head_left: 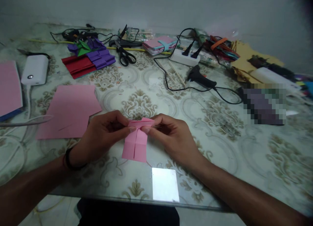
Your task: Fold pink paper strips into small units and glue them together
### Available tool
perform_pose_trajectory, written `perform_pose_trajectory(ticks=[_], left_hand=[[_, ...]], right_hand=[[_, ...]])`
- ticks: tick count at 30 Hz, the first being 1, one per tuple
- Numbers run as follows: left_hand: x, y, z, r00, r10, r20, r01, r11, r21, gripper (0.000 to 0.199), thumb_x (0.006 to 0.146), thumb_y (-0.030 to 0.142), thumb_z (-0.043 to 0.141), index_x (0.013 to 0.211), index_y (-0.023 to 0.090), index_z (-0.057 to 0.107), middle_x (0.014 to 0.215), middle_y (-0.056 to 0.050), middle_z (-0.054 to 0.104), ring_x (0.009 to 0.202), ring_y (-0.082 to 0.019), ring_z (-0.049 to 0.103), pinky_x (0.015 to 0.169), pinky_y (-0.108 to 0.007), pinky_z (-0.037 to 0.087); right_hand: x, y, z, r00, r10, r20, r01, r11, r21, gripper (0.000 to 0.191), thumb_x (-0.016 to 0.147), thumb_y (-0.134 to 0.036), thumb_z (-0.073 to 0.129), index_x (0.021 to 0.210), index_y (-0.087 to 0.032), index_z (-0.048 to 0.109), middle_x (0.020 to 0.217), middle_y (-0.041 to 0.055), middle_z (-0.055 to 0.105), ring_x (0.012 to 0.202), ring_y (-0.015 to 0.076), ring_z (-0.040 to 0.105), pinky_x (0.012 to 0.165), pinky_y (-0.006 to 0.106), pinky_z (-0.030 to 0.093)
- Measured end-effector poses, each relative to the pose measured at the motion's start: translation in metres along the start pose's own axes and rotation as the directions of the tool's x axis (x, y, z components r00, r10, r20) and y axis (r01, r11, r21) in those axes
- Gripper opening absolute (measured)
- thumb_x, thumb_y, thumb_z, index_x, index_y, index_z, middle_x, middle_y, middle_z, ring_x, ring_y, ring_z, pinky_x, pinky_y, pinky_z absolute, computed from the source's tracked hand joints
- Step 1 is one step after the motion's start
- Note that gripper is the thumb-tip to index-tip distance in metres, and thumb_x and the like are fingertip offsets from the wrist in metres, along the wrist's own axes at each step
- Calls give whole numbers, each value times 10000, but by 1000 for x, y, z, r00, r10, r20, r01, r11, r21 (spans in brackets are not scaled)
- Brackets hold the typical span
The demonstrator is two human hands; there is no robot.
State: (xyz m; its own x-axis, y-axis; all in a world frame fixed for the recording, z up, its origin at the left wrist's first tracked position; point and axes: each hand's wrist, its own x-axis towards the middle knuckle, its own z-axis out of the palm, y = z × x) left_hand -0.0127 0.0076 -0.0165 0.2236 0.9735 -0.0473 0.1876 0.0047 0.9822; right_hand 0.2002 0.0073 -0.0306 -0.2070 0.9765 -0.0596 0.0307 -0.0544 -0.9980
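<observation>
- The folded pink paper (pixel 130 146) is held to the right of the large pink sheet (pixel 70 108).
- Left hand (pixel 105 128) and right hand (pixel 172 133) clamp thumb and fingers on its far end, probably to keep the fold pressed.
- The sheet lies aside, maybe for leaving space.
- Its long axis runs toward the person; the paper's free end points there.
</observation>
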Motion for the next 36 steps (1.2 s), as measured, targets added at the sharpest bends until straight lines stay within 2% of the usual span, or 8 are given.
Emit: perform_pose_trajectory(ticks=[5,9,15,18,25,29,31,36], left_hand=[[1,0,2,1000,1,-3,-1,998,-55,220,798,229,827,712,183,630,642,49,576,556,-76,466,480,-186,372],[1,3,1,1000,-10,16,11,998,-61,235,802,240,827,705,183,621,626,50,546,547,-76,439,468,-189,348],[1,4,1,1000,17,12,-17,1000,5,234,842,280,786,712,189,613,626,43,567,528,-80,437,446,-191,336],[0,4,2,1000,28,-3,-28,999,39,233,837,282,786,711,186,614,625,40,578,525,-80,450,447,-188,343],[-2,0,2,999,29,-30,-30,999,-16,233,840,282,794,725,175,621,645,33,587,553,-79,461,480,-186,358],[-3,-4,3,998,32,-46,-35,997,-64,246,836,276,812,727,176,615,632,39,570,552,-72,449,483,-184,338],[-2,-4,4,998,17,-60,-23,995,-94,234,818,253,824,766,189,604,607,58,551,525,-67,445,466,-176,321],[1,0,3,998,-50,-35,43,985,-170,297,819,237,818,1052,235,634,716,37,719,627,-106,634,551,-175,452]], right_hand=[[-1,0,2,999,36,5,-37,998,55,325,749,-392,901,691,-181,661,692,-8,686,621,111,569,591,239,448],[0,1,3,1000,21,-15,-20,998,64,344,746,-375,903,685,-187,621,661,-23,648,606,107,541,576,239,427],[1,4,6,998,-70,-6,69,982,175,309,791,-330,876,883,-219,603,710,-59,624,653,100,568,633,232,474],[2,6,7,997,-63,34,54,975,217,346,791,-307,881,985,-232,604,731,-70,625,667,95,578,650,226,487],[1,7,7,997,-73,34,64,971,232,329,777,-309,900,951,-229,632,719,-70,598,666,96,562,638,222,474],[2,8,7,997,-70,32,60,967,246,340,779,-336,903,963,-231,638,722,-64,637,687,110,599,681,243,498],[3,9,7,998,-63,25,55,968,247,348,769,-331,912,970,-233,646,724,-64,651,689,113,610,687,249,503],[4,11,5,995,-98,-2,96,973,209,289,811,-297,876,985,-240,653,756,-48,702,725,120,647,706,254,518]])
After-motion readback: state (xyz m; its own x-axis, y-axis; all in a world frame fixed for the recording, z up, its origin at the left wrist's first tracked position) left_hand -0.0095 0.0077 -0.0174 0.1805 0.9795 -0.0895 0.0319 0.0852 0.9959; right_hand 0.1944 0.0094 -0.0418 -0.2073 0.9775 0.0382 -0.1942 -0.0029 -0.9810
